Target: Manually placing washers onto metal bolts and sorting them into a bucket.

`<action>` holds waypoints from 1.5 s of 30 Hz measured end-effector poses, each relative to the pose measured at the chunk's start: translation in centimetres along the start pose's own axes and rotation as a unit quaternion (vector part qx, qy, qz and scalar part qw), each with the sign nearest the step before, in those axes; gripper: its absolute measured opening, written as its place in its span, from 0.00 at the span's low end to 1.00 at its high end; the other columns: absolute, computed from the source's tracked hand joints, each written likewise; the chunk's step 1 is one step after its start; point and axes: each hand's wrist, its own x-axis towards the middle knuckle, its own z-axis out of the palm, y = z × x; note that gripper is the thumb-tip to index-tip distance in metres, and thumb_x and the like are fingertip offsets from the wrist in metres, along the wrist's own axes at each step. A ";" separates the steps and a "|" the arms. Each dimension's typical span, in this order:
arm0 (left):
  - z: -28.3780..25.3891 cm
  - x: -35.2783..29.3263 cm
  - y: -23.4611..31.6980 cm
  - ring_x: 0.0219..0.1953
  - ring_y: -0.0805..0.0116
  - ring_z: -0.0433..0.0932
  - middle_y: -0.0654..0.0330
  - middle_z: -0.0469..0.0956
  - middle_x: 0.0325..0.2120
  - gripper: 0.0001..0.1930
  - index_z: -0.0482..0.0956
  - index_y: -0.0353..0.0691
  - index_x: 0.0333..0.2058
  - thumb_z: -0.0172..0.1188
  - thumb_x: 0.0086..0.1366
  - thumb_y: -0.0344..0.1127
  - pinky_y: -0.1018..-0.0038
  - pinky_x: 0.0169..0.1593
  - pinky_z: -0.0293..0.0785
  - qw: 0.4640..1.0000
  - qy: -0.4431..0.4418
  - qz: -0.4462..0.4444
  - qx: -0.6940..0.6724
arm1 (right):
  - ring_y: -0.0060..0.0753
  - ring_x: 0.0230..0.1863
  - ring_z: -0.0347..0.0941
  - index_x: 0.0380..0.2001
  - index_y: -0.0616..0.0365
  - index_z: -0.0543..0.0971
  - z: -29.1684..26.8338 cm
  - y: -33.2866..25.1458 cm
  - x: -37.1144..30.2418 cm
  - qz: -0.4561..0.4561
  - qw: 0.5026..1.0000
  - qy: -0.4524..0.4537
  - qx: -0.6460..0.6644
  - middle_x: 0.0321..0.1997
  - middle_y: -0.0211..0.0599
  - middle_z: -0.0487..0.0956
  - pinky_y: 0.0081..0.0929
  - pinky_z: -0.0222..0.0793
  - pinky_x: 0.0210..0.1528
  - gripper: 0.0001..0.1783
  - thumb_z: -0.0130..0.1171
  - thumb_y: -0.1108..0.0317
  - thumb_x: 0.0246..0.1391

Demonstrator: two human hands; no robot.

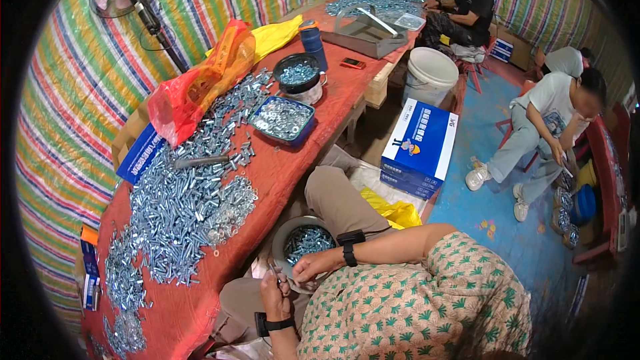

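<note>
My left hand (pixel 275 293) is raised beside a grey bucket (pixel 279 245) between my knees. Its fingers are closed, and a small metal bolt (pixel 279 278) pokes out at the fingertips. My right hand (pixel 317 266) is curled over the bucket's near rim, close to the left one. Whatever its pinched fingers hold is hidden. Several shiny bolts (pixel 311 243) lie inside the bucket. To my left, a large heap of loose bolts (pixel 170 227) spreads over the red-covered table (pixel 200 303), with flat washers (pixel 233 210) along its near side.
A blue tub of washers (pixel 283 119), a black bowl of nuts (pixel 297 75) and a blue flask (pixel 312 47) stand farther along the table. Red plastic bags (pixel 193 97) lie behind the heap. Blue-white boxes (pixel 420 141) and a white bucket (pixel 430 73) stand right. Other people sit beyond.
</note>
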 end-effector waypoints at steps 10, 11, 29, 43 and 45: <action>1.5 -0.9 -4.5 0.15 0.81 0.61 0.57 0.79 0.31 0.11 0.69 0.36 0.48 0.47 0.71 0.34 0.84 0.16 0.54 0.986 0.161 0.013 -0.027 | 0.13 0.32 0.68 0.37 0.56 0.80 -2.6 4.1 1.7 -0.009 0.980 0.184 -0.078 0.30 0.19 0.76 0.16 0.65 0.33 0.11 0.59 0.60 0.59; 1.8 -0.9 -3.8 0.16 0.83 0.60 0.58 0.79 0.33 0.12 0.69 0.37 0.50 0.47 0.72 0.35 0.84 0.17 0.54 0.987 0.161 0.029 -0.001 | 0.13 0.33 0.69 0.37 0.58 0.81 -2.9 4.4 1.8 -0.003 0.974 0.196 -0.114 0.32 0.20 0.77 0.17 0.67 0.35 0.11 0.58 0.61 0.59; 3.4 -1.7 -3.2 0.16 0.86 0.59 0.58 0.78 0.26 0.19 0.68 0.38 0.57 0.48 0.73 0.41 0.88 0.19 0.55 0.967 0.218 0.125 -0.044 | 0.22 0.36 0.74 0.38 0.63 0.79 -3.0 -3.7 4.7 -0.114 0.919 0.223 -0.304 0.32 0.31 0.79 0.25 0.71 0.40 0.08 0.56 0.75 0.55; 2.8 -0.2 -1.6 0.16 0.85 0.58 0.58 0.77 0.31 0.17 0.65 0.35 0.56 0.47 0.71 0.33 0.86 0.18 0.54 0.982 0.137 0.110 -0.065 | 0.52 0.39 0.73 0.33 0.62 0.79 -12.6 -13.3 15.1 -0.281 0.612 0.297 -0.677 0.33 0.47 0.76 0.41 0.69 0.41 0.08 0.54 0.78 0.48; 2.8 0.4 -1.2 0.16 0.85 0.58 0.56 0.78 0.31 0.13 0.68 0.33 0.49 0.49 0.70 0.33 0.86 0.18 0.54 0.982 0.137 0.120 -0.046 | 0.52 0.39 0.73 0.33 0.62 0.78 -13.3 -12.8 15.5 -0.242 0.592 0.281 -0.715 0.32 0.47 0.76 0.41 0.68 0.41 0.08 0.54 0.78 0.48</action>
